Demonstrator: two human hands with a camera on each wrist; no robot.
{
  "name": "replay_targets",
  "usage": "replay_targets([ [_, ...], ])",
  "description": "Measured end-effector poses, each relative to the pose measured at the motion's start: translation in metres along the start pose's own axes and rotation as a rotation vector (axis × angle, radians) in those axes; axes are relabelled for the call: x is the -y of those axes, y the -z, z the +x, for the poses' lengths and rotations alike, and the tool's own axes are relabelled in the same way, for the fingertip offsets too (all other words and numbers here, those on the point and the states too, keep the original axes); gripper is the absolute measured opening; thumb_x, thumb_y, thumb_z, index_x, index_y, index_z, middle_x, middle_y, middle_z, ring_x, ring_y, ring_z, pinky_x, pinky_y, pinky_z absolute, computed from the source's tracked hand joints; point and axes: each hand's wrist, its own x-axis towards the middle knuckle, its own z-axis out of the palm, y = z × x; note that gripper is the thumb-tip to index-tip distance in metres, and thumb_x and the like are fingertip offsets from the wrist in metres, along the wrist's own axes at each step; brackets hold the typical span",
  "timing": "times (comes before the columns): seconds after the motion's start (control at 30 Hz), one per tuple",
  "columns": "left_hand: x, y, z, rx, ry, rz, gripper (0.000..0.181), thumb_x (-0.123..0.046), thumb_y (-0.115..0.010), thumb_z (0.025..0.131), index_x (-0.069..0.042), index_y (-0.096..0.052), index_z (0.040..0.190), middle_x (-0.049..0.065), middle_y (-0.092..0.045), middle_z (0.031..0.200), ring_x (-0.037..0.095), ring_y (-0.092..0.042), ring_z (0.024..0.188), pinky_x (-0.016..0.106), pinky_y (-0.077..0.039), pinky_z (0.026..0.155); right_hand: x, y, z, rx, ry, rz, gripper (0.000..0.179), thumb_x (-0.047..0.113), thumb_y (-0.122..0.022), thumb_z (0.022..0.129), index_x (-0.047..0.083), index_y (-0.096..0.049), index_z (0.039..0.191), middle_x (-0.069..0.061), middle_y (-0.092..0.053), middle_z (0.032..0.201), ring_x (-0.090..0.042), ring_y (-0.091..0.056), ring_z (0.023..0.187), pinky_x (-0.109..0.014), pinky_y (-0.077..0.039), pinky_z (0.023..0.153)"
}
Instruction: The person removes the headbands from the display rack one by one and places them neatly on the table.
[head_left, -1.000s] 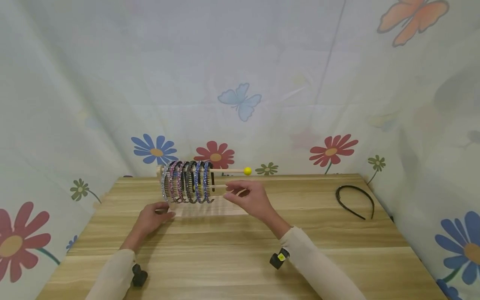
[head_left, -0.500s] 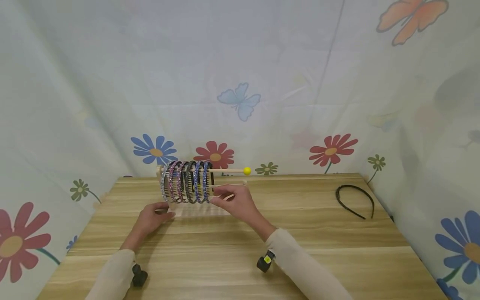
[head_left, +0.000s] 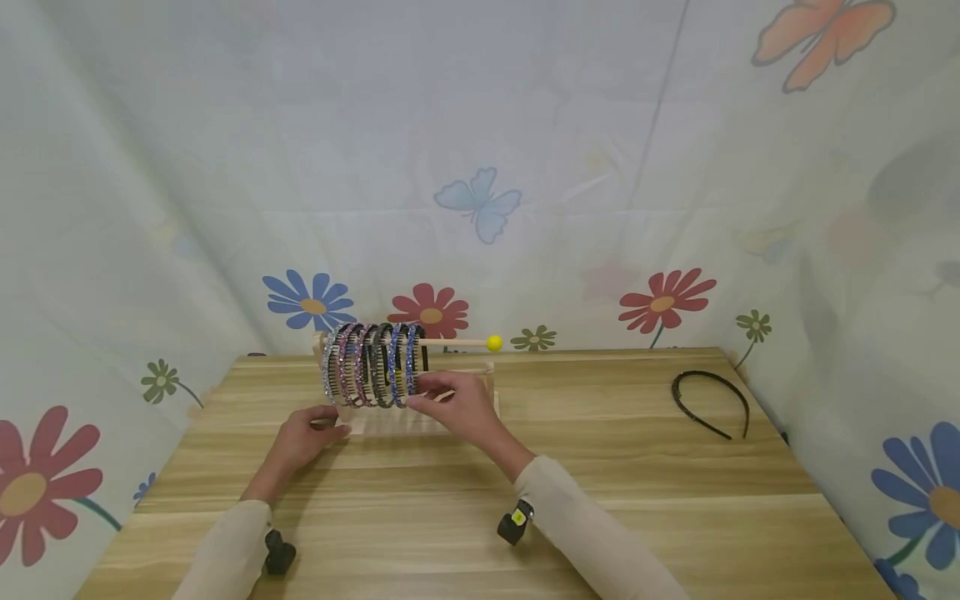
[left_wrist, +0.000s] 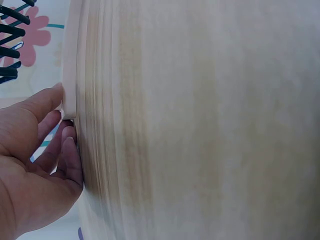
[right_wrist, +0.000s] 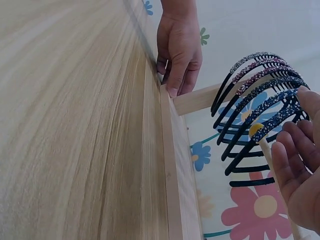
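Note:
Several glitter headbands with comb teeth hang in a row on a wooden rack: silver, pink, dark and blue. My left hand holds the rack's left base end, thumb against the board in the left wrist view. My right hand is at the rightmost blue headband. Its thumb and index finger pinch the band's front edge, while the other fingers curl loosely below in the right wrist view. The index fingertip is hidden there. A yellow ball caps the rack's upper rod.
On the table's right side lies a loose black headband. The wooden table ends at a flower-printed cloth backdrop behind the rack. Black cameras sit on both wrists.
My right hand has moved left along the rack to the rightmost blue headband, uncovering the rack's right end. The left hand stays at the base, and the headbands hold their places.

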Motion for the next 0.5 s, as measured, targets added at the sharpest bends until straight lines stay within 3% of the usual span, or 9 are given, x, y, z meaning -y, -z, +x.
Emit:
replay_targets([
  [0.27,-0.0018,0.0000,-0.0001,-0.005,0.000,-0.001,0.049,-0.027,-0.076,0.095,0.004,-0.065,0.131,0.026,-0.065,0.131,0.043,-0.065,0.118,0.052,-0.055,0.095,0.0046,-0.0019,0.0004,-0.004,-0.010,-0.005,0.040,0.039,-0.081,0.089,0.011,-0.076,0.117,0.000,-0.077,0.106,-0.019,-0.072,0.092,-0.024,-0.059,0.073],
  [0.5,-0.0002,-0.0005,0.0009,-0.005,0.000,0.013,0.049,-0.028,-0.076,0.095,0.004,-0.065,0.131,0.027,-0.065,0.132,0.043,-0.064,0.118,0.053,-0.055,0.095,0.0087,-0.0020,0.0004,-0.001,-0.018,0.000,0.036,0.034,-0.081,0.090,0.010,-0.077,0.115,-0.002,-0.076,0.104,-0.020,-0.071,0.091,-0.024,-0.059,0.074],
])
